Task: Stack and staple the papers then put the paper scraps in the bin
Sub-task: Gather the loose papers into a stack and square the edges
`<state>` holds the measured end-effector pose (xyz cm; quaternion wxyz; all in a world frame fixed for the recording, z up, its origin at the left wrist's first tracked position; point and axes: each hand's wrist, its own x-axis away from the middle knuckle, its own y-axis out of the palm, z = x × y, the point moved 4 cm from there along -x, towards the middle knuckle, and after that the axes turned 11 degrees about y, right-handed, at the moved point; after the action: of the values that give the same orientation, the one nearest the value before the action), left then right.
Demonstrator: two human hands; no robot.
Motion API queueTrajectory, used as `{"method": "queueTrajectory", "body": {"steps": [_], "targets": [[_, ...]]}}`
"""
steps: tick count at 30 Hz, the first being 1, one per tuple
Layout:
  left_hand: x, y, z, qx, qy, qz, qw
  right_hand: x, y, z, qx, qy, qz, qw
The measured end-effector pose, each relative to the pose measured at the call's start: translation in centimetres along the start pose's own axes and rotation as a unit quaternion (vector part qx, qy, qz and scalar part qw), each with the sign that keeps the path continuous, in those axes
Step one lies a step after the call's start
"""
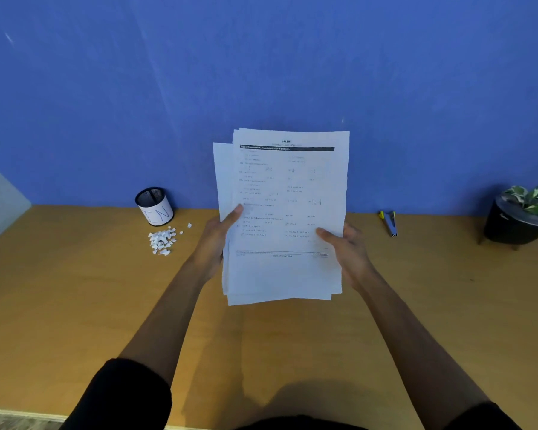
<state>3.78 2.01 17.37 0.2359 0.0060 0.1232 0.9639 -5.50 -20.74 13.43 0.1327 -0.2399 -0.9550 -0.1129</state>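
Note:
A loose stack of printed white papers (pixel 283 193) is held upright above the middle of the wooden table, its sheets slightly out of line. My left hand (pixel 213 240) grips the stack's left edge, thumb on the front page. My right hand (pixel 345 246) grips the right edge the same way. A heap of white paper scraps (pixel 163 238) lies on the table at the left. Just behind the scraps stands a black mesh bin (pixel 154 206) with a white label. A blue and yellow stapler (pixel 389 223) lies at the back right of the table.
A dark pot with a green and white plant (pixel 520 218) stands at the far right near the wall. A blue wall (pixel 261 72) rises right behind the table (pixel 75 305). The table's front edge runs along the bottom left.

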Motion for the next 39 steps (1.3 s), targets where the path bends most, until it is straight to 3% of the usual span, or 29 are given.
{"method": "queueTrajectory", "body": {"steps": [4,10,25,39], "targets": [[-2.1,0.0,-0.9,-0.073,0.038,0.027,0.996,0.2,0.3,0.1,0.052,-0.035,0.017,0.998],[-2.2,0.9,-3.8,-0.070,0.024,0.067,0.995,0.6,-0.2,0.6,0.092,-0.078,0.053,0.991],[-2.7,3.1,-1.9,-0.117,0.068,-0.033,0.990,2.3,-1.5,-1.8,0.057,-0.103,0.069,0.991],[-1.9,1.9,-5.6,-0.134,0.015,-0.029,0.990,2.4,-2.1,0.6,0.102,-0.075,0.053,0.990]]}}
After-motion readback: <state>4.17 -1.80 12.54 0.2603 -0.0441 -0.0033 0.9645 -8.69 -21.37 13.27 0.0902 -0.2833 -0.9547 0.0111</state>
